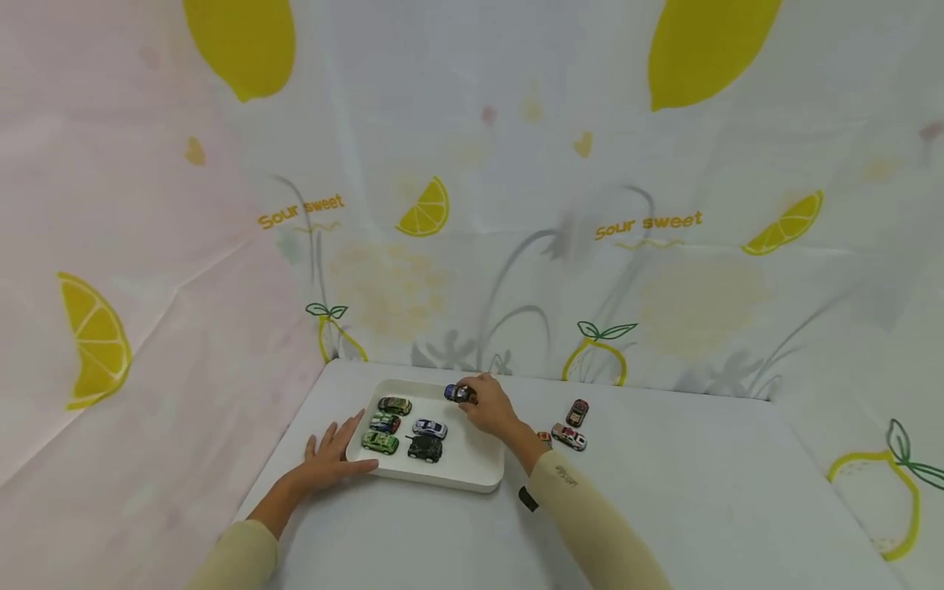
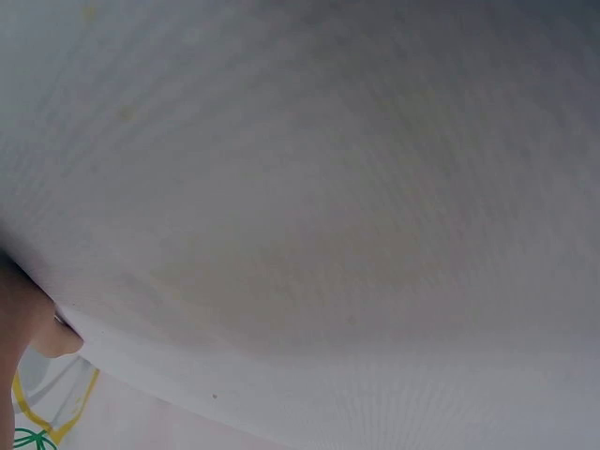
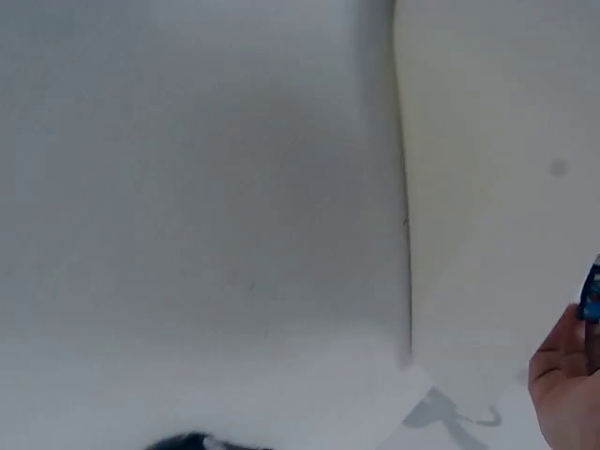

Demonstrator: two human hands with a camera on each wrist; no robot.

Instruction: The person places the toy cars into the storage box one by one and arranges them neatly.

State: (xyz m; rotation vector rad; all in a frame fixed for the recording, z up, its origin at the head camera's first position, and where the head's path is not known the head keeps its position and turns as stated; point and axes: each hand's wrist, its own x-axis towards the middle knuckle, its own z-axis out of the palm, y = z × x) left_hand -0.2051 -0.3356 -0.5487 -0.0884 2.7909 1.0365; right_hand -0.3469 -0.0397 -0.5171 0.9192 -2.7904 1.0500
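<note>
My right hand pinches a blue toy car over the back right part of a white tray. In the right wrist view, part of that hand and the car show at the right edge. My left hand rests against the tray's left side, its fingers spread and thumb along the front rim. Inside the tray stand a camouflage car, a green-and-white car, a lime green car, a white-and-blue car and a dark toy tank.
Right of the tray lie a dark red toy car and a white-and-red car. Another red car is partly hidden by the right forearm. A white cloth covers the table, and a lemon-print curtain stands behind it.
</note>
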